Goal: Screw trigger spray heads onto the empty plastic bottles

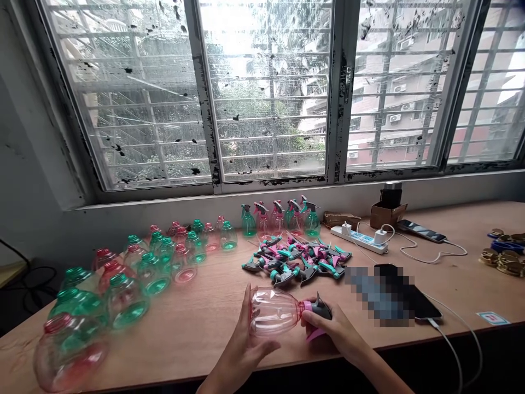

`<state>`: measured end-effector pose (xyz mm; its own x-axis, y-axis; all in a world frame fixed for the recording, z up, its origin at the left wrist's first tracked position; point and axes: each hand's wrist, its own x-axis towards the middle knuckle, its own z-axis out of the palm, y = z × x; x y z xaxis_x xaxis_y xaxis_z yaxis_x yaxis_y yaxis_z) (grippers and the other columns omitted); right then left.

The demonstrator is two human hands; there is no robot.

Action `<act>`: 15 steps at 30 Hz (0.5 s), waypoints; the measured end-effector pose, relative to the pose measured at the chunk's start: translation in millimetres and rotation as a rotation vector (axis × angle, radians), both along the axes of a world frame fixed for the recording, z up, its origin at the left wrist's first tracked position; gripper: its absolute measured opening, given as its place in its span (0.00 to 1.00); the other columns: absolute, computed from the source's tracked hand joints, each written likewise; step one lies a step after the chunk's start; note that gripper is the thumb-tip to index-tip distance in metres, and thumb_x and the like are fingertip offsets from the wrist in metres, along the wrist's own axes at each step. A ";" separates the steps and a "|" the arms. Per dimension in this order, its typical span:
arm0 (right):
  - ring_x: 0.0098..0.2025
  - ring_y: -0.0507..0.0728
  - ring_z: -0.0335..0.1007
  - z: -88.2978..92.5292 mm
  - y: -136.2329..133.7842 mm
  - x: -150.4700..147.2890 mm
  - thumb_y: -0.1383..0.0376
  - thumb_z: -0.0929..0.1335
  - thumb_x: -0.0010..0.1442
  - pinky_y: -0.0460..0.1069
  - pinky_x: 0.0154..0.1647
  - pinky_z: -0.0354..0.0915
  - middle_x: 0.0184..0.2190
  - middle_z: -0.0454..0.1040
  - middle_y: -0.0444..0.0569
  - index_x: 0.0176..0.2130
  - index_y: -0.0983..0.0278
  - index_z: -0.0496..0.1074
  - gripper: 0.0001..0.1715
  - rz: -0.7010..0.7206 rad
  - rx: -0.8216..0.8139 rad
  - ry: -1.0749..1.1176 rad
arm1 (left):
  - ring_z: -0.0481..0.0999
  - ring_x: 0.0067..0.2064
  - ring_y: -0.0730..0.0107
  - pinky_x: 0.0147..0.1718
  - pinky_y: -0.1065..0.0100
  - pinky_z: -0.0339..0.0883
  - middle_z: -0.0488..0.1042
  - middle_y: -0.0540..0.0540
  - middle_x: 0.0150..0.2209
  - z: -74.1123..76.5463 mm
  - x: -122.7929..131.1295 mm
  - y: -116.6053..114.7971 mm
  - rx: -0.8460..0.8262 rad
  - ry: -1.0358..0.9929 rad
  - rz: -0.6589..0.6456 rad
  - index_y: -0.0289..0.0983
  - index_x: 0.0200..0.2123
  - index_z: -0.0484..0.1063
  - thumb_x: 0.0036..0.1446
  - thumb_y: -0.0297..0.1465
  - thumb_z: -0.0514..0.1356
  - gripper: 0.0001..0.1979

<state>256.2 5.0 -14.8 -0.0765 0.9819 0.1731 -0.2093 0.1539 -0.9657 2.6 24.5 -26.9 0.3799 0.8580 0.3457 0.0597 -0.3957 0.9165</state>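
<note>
A clear pink spray bottle (274, 312) lies sideways between my two hands, just above the front of the table. My left hand (246, 342) cups its base, with the thumb stretched along the underside. At the neck, my right hand (334, 327) is closed round the grey and pink spray head (319, 310), which sits at the bottle's mouth. Whether the head is fully threaded on, I cannot tell. Beyond my hands lies a heap of loose spray heads (297, 260) in grey, pink and teal.
Open pink and green bottles (158, 268) stand in rows on the left. Several bottles with heads (279, 219) line the wall below the window. To the right are a power strip (360, 239), a phone (410, 293) on a cable, another phone (421, 230) and gold-coloured parts (508, 260).
</note>
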 end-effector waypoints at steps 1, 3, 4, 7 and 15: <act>0.25 0.56 0.75 -0.6 0.1 0.3 0.49 0.79 0.53 0.49 0.28 0.71 0.26 0.81 0.46 0.40 0.64 0.75 0.25 0.006 -0.001 0.009 | 0.52 0.73 0.41 0.71 0.44 0.45 0.40 0.40 0.77 0.2 0.0 -0.1 -0.006 -0.019 -0.009 0.50 0.74 0.29 0.56 0.47 0.69 0.58; 0.25 0.56 0.75 -1.5 0.4 0.6 0.50 0.79 0.53 0.49 0.28 0.71 0.26 0.81 0.46 0.40 0.64 0.75 0.25 0.015 0.003 0.019 | 0.50 0.74 0.41 0.71 0.44 0.44 0.41 0.38 0.76 -0.4 0.2 0.9 -0.016 -0.050 -0.023 0.47 0.74 0.30 0.58 0.48 0.68 0.56; 0.25 0.56 0.75 -1.7 0.5 0.7 0.50 0.79 0.53 0.49 0.28 0.71 0.27 0.81 0.46 0.40 0.64 0.75 0.24 0.016 0.008 0.021 | 0.52 0.73 0.40 0.70 0.44 0.46 0.42 0.37 0.76 -0.9 0.5 1.9 -0.021 -0.055 -0.032 0.47 0.74 0.32 0.58 0.48 0.67 0.55; 0.25 0.55 0.75 -1.1 0.3 0.7 0.51 0.79 0.54 0.49 0.28 0.71 0.26 0.80 0.46 0.40 0.65 0.75 0.24 0.018 0.018 0.031 | 0.54 0.72 0.40 0.69 0.45 0.51 0.45 0.37 0.75 -1.3 1.9 4.4 0.023 -0.014 -0.013 0.48 0.74 0.39 0.58 0.46 0.68 0.52; 0.25 0.54 0.74 2.2 -0.8 -2.6 0.52 0.79 0.54 0.48 0.27 0.71 0.26 0.80 0.45 0.40 0.64 0.74 0.24 0.030 0.020 0.087 | 0.55 0.72 0.40 0.68 0.47 0.53 0.41 0.40 0.76 0.5 3.1 1.5 0.074 0.014 0.037 0.52 0.74 0.29 0.57 0.47 0.68 0.57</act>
